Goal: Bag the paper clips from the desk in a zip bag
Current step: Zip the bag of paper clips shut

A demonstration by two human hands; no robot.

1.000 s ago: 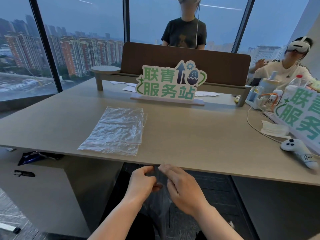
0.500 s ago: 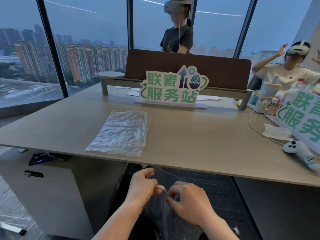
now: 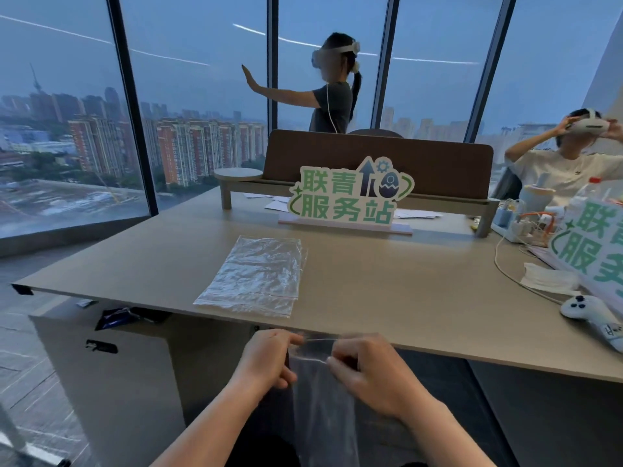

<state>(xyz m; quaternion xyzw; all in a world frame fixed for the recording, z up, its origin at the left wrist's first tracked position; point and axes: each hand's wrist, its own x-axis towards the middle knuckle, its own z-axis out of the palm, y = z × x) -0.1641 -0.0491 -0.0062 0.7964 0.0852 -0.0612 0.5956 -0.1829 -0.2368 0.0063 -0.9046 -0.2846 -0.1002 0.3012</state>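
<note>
Zip bag (image 3: pixel 320 396) hangs below the near edge of the table (image 3: pixel 387 284), its long axis vertical and its mouth uppermost, stretched crosswise between the hands. The left hand (image 3: pixel 269 358) pinches the mouth's left end, the right hand (image 3: pixel 367 369) its right end; both are closed on the clear film, level with each other and equally near. No paper clips are visible on the table; they would lie ahead and above the mouth. A stack of spare bags (image 3: pixel 256 274) lies flat on the table just beyond. Compared with half a second ago, the hands have drawn further apart and the mouth is pulled taut between them.
</note>
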